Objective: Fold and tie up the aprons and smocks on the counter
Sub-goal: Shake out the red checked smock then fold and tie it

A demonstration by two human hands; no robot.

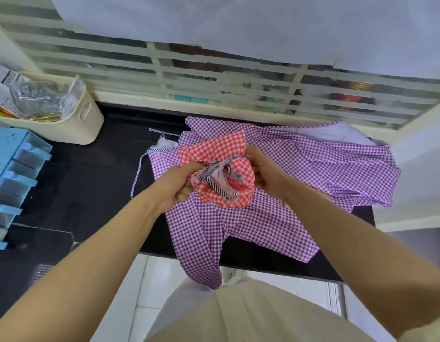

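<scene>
Red gingham apron (pixel 223 148) bunched between left hand (pixel 173 185) and right hand (pixel 267 174), fingers (pixel 189 168) clamped on it

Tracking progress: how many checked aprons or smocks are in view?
2. A red checked garment bundled between the left hand and right hand; a purple checked garment spread on the counter, one end hanging off the front edge. More may hide underneath.

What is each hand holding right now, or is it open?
Left hand: closed, gripping the red checked apron and its striped tie.
Right hand: closed, gripping the same red checked apron.
</scene>
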